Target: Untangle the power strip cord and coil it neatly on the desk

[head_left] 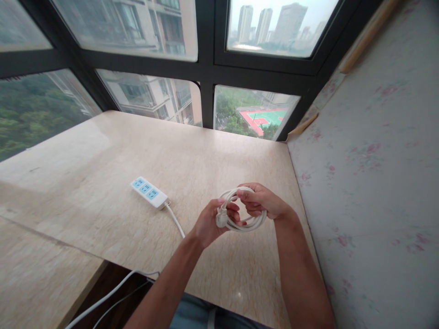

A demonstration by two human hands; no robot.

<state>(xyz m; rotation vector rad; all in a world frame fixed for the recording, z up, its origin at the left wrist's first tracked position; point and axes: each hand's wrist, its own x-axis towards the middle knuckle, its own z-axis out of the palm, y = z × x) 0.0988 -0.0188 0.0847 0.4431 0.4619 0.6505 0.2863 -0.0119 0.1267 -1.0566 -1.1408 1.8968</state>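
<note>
A white power cord (252, 225), wound into a loose coil, is held between both hands above the marble-look sill. My left hand (210, 225) grips the coil's left side, close to the white plug (222, 217). On the upper right of the coil, my right hand (261, 201) has its fingers closed around the loops. To the left lies a white power strip (150, 193) with blue socket faces, flat on the surface. From its near end a white cable (175, 220) runs toward my left forearm, which hides part of it.
Dark-framed windows (206, 73) border the far side of the stone sill (137, 146). A flower-patterned wall (370, 183) stands close on the right, its paper peeling near the frame. At lower left, white cables (106, 296) hang over a dark gap beside the sill's edge.
</note>
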